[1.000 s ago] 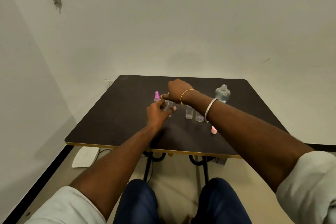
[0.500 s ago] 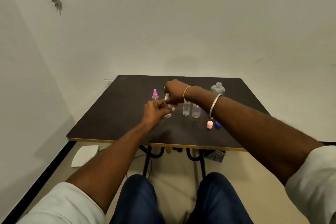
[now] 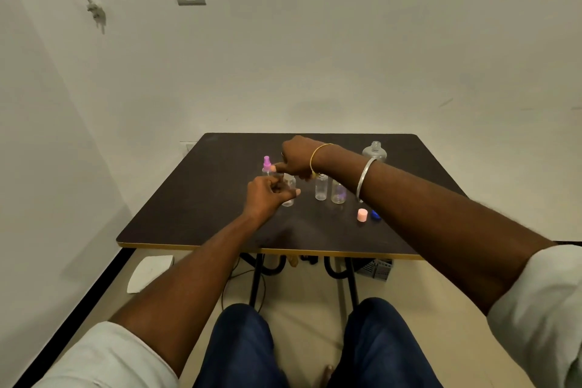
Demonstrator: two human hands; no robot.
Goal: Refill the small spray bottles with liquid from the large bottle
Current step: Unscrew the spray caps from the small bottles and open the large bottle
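Observation:
My left hand (image 3: 269, 195) grips a small clear bottle (image 3: 289, 190) that stands on the dark table (image 3: 201, 214). My right hand (image 3: 297, 159) sits directly above it, its fingers curled round the bottle's top, which is hidden under the hand. Just left of the hands stands a small spray bottle with a pink head (image 3: 266, 165). Right of them are two small open bottles (image 3: 321, 187) (image 3: 338, 193). The large clear bottle (image 3: 374, 151) stands uncapped at the back right, partly behind my right forearm.
A pink cap (image 3: 362, 215) and a blue cap (image 3: 375, 215) lie on the table beside my right forearm. The table's back edge meets the wall. On the floor are a white object (image 3: 151, 272) at the left and a grey crate (image 3: 378, 268) under the table.
Both hands stay on the same small bottle, which now stands on the table. My head has moved, so the blue cap shows beside the pink one.

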